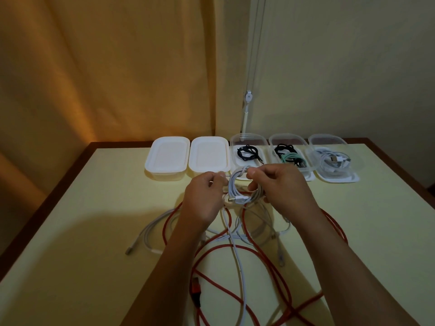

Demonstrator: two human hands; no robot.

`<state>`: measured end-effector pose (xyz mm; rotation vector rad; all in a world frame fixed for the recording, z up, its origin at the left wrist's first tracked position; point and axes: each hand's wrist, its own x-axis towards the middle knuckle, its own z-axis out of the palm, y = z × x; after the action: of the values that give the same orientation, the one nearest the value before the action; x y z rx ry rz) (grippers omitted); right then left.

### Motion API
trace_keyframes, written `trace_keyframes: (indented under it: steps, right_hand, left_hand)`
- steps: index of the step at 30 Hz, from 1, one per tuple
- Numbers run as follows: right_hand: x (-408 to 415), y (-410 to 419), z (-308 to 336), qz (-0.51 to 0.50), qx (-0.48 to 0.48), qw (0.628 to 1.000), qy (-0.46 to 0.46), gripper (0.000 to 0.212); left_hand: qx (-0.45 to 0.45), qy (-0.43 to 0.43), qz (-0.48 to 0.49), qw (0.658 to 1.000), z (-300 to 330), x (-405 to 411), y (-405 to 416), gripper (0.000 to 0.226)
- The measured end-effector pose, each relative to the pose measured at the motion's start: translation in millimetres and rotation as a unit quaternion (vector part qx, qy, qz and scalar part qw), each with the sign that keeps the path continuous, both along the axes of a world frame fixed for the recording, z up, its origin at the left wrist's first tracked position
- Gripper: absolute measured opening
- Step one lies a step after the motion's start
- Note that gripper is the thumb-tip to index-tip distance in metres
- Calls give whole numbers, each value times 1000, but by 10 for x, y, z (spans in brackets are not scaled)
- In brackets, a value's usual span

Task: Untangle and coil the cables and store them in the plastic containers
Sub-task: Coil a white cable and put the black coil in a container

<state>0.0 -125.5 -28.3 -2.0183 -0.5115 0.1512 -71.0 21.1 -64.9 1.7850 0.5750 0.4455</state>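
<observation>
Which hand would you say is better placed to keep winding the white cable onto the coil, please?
The left hand, I would judge. The right hand is closed around the white coil, steadying it, while the left pinches the cable at the coil's edge on the side where the loose tail trails toward the person.

Your way along the counter (70,208) is open on the left side and in the far right corner near you. Straight ahead, a row of five containers (167,158) blocks the back edge. Loose red cable (256,250) and white cables (150,229) sprawl across the middle, under your forearms.
</observation>
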Motion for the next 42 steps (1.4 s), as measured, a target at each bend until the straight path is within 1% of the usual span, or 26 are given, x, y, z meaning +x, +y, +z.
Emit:
trace_keyframes:
  steps: [3,5,6,8,9,10,12,14,18,20,21,23,24,26,29,31,34,36,37,39,40,42]
  right_hand:
    - [-1,46,-79,-34,0,999,-29,21]
    - [-7,58,-122,-51,4,998,-37,18]
    - [-2,57,-139,-57,10,998,-34,18]
    - [13,45,-155,-63,32,997,-19,20]
    - [17,40,-155,-63,42,997,-11,20]
    - [17,41,-149,-60,48,997,-6,20]
    - [7,52,-133,-46,50,998,4,21]
    - [-8,62,-114,-25,56,998,26,22]
    - [-14,52,-74,17,71,995,73,22]
    - [-33,53,-53,38,77,992,92,22]
    - [-46,56,-41,43,90,990,104,23]
    - [-79,68,-22,44,127,982,135,24]
    - [-95,75,-10,41,146,977,151,26]
    - [-137,102,6,37,175,968,175,28]
    - [-180,155,-19,32,179,966,181,28]
    - [-203,176,-28,37,168,969,175,26]
    - [-249,202,-14,61,141,973,174,25]
    - [-280,226,11,62,134,971,188,28]
    - [-288,233,19,57,129,972,188,31]
    - [-280,238,22,41,115,978,171,42]
    - [-273,236,25,35,113,980,162,45]
    - [-264,228,29,35,121,980,156,46]
  left_hand:
    - [43,9,13,999,42,8,-42,31]
    - [55,12,-8,998,71,-22,-39,33]
    - [81,13,-30,996,75,-38,-18,33]
    - [173,17,-74,982,77,-68,8,32]
    - [199,6,-88,976,80,-80,11,31]
    - [197,-9,-91,976,80,-89,11,31]
    - [156,-29,-65,985,61,-87,25,28]
    - [106,-29,-39,993,40,-79,51,24]
    - [17,-25,-39,999,42,-61,37,13]
    - [-77,-24,-36,996,58,-66,4,15]
    - [-148,-33,-37,988,65,-66,-4,18]
    - [-284,-58,-45,956,80,-71,-17,24]
    - [-325,-69,-49,942,87,-71,-25,26]
    - [-352,-80,-49,931,83,-58,-45,27]
    - [-308,-88,-13,947,41,-24,-72,19]
    - [-251,-83,20,964,17,-7,-85,14]
    - [-107,-77,84,988,26,-8,-126,5]
    - [-15,-95,105,990,32,-27,-153,8]
    - [8,-100,103,990,28,-29,-167,9]
    - [17,-93,99,991,23,-28,-199,8]
    - [7,-85,97,992,17,-24,-205,7]
    - [-43,-57,83,994,15,-17,-170,5]
